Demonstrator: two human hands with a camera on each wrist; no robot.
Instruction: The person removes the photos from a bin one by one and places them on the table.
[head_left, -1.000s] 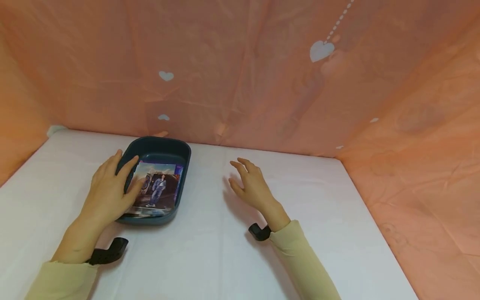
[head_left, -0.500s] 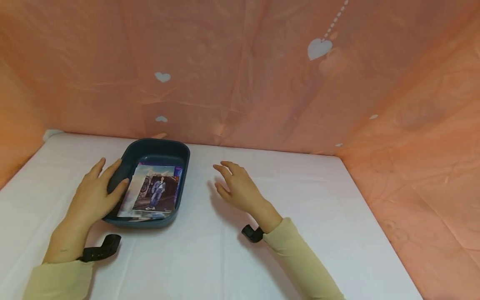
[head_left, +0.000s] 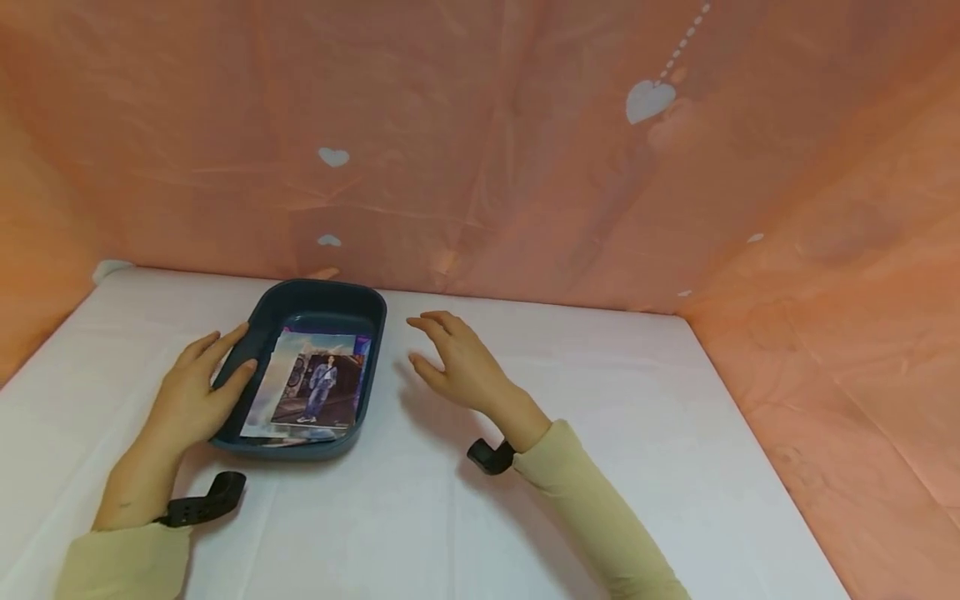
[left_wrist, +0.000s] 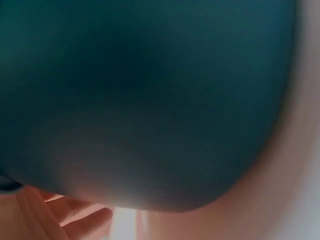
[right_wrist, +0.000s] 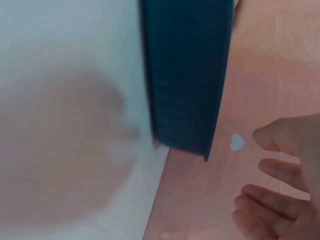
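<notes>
White cloth covers the table (head_left: 465, 517). Left of centre, your left hand (head_left: 197, 393) rests with straight fingers on the dark tray (head_left: 372, 329) holding photos (head_left: 311, 387). Your right hand (head_left: 457, 367) hovers beside it, fingers spread.

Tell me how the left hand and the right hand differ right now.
The left hand touches the tray's left wall; the right hand hovers beside the tray, touching nothing. The left sits nearer the photo; the right is over bare tablecloth. Both are open, fingers relaxed.

Head high; wrists near tray (head_left: 372, 321).
</notes>
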